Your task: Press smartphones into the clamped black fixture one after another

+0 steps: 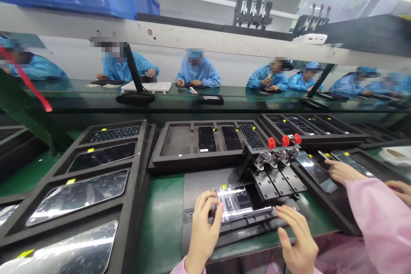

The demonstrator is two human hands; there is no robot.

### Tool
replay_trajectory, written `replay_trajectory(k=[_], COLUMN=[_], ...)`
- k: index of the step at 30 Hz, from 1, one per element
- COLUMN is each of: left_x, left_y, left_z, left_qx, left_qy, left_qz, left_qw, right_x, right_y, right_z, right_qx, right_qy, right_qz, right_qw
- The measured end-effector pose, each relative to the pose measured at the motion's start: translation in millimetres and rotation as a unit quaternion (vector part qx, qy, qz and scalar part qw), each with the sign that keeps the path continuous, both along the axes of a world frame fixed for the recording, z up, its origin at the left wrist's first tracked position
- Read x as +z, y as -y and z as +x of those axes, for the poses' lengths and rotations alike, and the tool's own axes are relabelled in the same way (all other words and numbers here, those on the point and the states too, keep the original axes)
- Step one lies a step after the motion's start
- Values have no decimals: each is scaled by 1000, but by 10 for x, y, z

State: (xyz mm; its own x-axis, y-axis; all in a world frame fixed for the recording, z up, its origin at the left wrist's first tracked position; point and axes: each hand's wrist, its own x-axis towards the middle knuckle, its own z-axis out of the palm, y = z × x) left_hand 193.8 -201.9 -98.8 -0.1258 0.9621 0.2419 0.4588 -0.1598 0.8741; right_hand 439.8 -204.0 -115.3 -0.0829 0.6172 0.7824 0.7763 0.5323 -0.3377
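Observation:
A phone screen (237, 203) with clear film and a yellow tab lies in a black clamping fixture (272, 180), its right part under the fixture's metal plates. My left hand (205, 222) has thumb and fingers closed around the screen's left end. Near its lower right corner, my right hand (298, 235) is spread, with fingertips by the fixture's edge and nothing held. Three toggle clamps with red knobs (285, 140) stand upright at the back of the fixture.
Foam trays (136, 205) with several phone screens flank the fixture at left; another tray (170, 160) lies behind it. At right, a co-worker's hand (346, 171) in a pink sleeve reaches into a tray. People in blue (199, 72) sit across the bench.

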Motion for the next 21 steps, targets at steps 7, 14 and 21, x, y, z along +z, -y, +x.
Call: replay_trajectory(k=[7, 14, 21], left_x=[56, 59, -9], left_y=[-38, -38, -57], left_z=[39, 63, 27], left_qx=[5, 19, 25], left_qy=[-139, -226, -196], left_qz=[26, 7, 21], left_qw=[990, 974, 980], right_x=[1193, 1709, 1483], right_y=[-654, -1398, -1069], right_z=[-182, -272, -160], right_qx=[5, 10, 62], right_qy=[4, 108, 79], right_qz=[140, 58, 66], right_qw=[990, 992, 993])
